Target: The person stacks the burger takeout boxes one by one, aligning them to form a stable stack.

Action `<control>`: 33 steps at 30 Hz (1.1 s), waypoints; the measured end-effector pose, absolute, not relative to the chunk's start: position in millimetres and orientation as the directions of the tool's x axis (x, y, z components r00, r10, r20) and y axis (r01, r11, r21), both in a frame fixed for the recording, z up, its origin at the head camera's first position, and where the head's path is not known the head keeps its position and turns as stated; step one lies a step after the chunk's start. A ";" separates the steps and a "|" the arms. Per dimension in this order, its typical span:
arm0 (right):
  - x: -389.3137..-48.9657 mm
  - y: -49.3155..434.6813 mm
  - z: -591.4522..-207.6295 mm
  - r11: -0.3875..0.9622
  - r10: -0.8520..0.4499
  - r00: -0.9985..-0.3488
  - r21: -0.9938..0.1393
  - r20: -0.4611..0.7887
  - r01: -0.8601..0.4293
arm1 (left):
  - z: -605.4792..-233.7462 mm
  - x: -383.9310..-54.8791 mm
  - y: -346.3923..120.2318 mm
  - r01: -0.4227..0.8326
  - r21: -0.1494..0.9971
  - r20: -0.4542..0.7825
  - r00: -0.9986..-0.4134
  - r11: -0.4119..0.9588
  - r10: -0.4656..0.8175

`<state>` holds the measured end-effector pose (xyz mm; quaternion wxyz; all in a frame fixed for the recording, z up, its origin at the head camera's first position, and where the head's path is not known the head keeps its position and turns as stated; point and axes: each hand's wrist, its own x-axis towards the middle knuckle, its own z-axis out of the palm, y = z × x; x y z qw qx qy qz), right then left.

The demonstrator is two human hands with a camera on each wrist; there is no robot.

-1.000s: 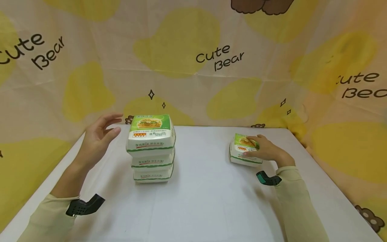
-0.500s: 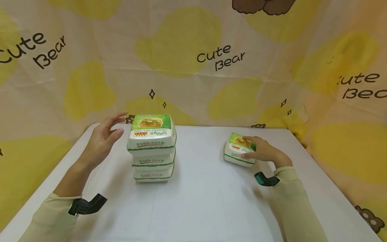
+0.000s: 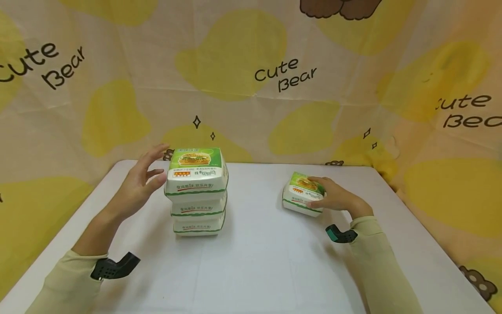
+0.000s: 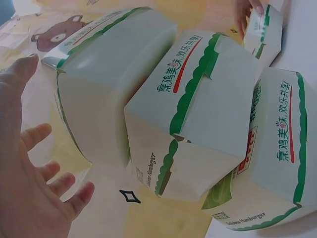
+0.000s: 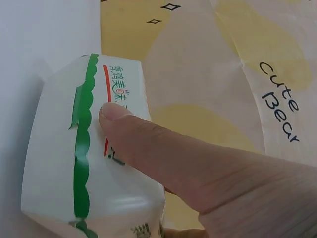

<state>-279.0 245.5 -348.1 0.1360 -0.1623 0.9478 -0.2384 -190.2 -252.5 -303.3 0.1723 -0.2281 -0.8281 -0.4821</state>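
Observation:
Three white-and-green hamburger boxes stand stacked left of centre in the head view: a top box (image 3: 196,185), a middle box (image 3: 200,208) and a bottom box (image 3: 198,227). Spread fingers of my left hand (image 3: 131,192) are right beside the top box's left side. The left wrist view shows a gap between that hand (image 4: 34,193) and the top box (image 4: 94,99). To the right, my right hand (image 3: 339,197) grips a single hamburger box (image 3: 294,198) across its right side. Its thumb (image 5: 129,126) presses the printed front of this box (image 5: 52,158).
All the boxes are on a white table (image 3: 251,270). A yellow-patterned cloth (image 3: 235,56) with "Cute Bear" lettering hangs behind and along the sides. A black device is strapped to each wrist, over the sleeves (image 3: 382,261).
My right hand has moved the single box to the left, closer to the stack. The left hand has shifted slightly right, nearer the top box. The stack has stayed in place.

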 end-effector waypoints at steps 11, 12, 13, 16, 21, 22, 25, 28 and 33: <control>-278.7 233.5 -351.4 0.812 -0.400 -0.899 -0.523 -0.179 -0.257 | -306.0 -189.9 -250.1 0.559 0.726 0.485 -0.829 0.401 0.277; -278.8 233.1 -351.6 0.813 -0.399 -0.899 -0.523 -0.181 -0.255 | -306.1 -189.8 -250.3 0.554 0.728 0.478 -0.832 0.404 0.280; -278.9 232.9 -351.7 0.814 -0.398 -0.899 -0.522 -0.183 -0.255 | -306.3 -189.7 -250.4 0.549 0.729 0.469 -0.836 0.409 0.286; -279.1 232.9 -352.1 0.817 -0.395 -0.900 -0.519 -0.186 -0.251 | -306.9 -189.6 -251.1 0.534 0.739 0.436 -0.844 0.410 0.313; -280.1 233.9 -352.8 0.821 -0.390 -0.903 -0.512 -0.182 -0.251 | -309.3 -192.3 -251.6 0.512 0.756 0.384 -0.851 0.407 0.358; -280.2 233.9 -352.9 0.822 -0.390 -0.903 -0.511 -0.181 -0.252 | -309.5 -192.9 -251.5 0.508 0.756 0.376 -0.853 0.412 0.361; -279.9 234.0 -352.6 0.823 -0.391 -0.902 -0.510 -0.186 -0.252 | -309.7 -193.9 -252.1 0.504 0.757 0.365 -0.854 0.416 0.372; -279.5 234.7 -352.5 0.822 -0.393 -0.900 -0.511 -0.189 -0.251 | -309.4 -193.8 -253.3 0.501 0.762 0.355 -0.853 0.411 0.383; -278.8 236.1 -352.0 0.815 -0.396 -0.898 -0.524 -0.192 -0.247 | -308.4 -193.5 -255.2 0.497 0.772 0.340 -0.850 0.396 0.403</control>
